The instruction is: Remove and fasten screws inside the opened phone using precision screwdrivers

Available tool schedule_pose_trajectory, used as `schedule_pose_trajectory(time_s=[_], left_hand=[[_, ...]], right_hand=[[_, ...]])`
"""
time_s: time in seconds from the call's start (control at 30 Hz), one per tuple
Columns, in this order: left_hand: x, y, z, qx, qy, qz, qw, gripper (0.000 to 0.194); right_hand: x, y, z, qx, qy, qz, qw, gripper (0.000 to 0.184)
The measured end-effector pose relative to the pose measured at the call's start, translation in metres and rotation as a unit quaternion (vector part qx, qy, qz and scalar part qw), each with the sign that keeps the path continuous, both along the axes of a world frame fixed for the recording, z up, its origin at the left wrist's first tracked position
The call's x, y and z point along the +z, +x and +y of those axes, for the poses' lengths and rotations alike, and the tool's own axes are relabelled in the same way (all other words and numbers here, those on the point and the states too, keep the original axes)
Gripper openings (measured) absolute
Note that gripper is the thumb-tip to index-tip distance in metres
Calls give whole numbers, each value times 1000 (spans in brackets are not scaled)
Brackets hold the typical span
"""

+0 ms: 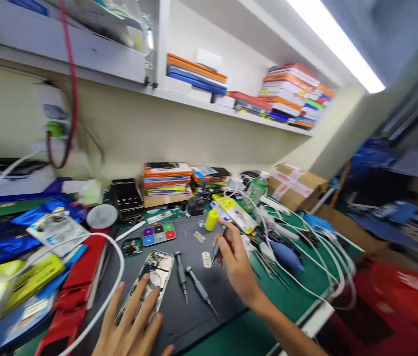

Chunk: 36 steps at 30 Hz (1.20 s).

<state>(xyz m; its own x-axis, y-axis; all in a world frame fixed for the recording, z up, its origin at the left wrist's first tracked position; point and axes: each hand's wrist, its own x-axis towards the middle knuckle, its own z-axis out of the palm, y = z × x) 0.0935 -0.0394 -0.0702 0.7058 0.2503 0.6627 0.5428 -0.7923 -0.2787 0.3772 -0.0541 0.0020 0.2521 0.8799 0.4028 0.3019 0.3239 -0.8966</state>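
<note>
My left hand (134,316) lies with fingers spread over an opened phone (160,267) on the dark mat (186,324). Its fingers cover the lower part of the phone, whose inner parts show above them. In my right hand (236,257) is a precision screwdriver (218,247), held in a pinch with its tip pointing down. A small whitish plate (206,259) lies on the mat beside that tip. Between the hands rest a screwdriver (181,277) and another screwdriver (202,291), both pointing toward me.
A tray with coloured squares (159,234) and a yellow bottle (211,219) stand behind the phone. White cables (301,222) tangle on the right, near a green bottle (256,190) and cardboard box (294,185). A red strap-like object (78,282) lies left. A shelf (194,99) overhangs the bench.
</note>
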Motion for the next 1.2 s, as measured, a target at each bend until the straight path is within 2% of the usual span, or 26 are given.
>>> schedule_pose_trajectory(time_s=[0.1,0.2,0.27,0.43,0.53,0.63,0.73,0.83,0.93,1.03,1.2], left_hand=[[18,-5,3,70,-10,21,997,28],[25,-5,-1,165,-98,48,980,40],[27,-1,-4,196,-161,59,965,54],[34,3,4,182,-253,74,947,92],[41,-5,18,154,-307,72,937,101],[45,-12,31,112,-350,62,928,93],[45,-10,38,86,-375,39,922,61],[42,-3,40,72,-379,23,922,44],[39,1,42,64,-378,17,924,36],[39,-1,42,58,-381,10,923,35],[41,-3,39,67,-391,-3,918,34]], right_hand=[[0,1,26,46,9,-88,995,37],[-3,2,43,97,34,-173,980,39],[-6,2,50,114,50,-206,970,39],[-15,-5,62,146,74,-257,952,36],[-19,-6,65,156,86,-265,948,34],[-22,-7,64,148,95,-245,953,34],[-21,-18,59,122,106,-186,969,38],[-21,-37,54,134,113,-130,976,44],[-26,-53,51,183,148,-123,964,47],[-32,-57,48,220,178,-134,950,58],[-33,-52,46,252,159,-154,942,66]])
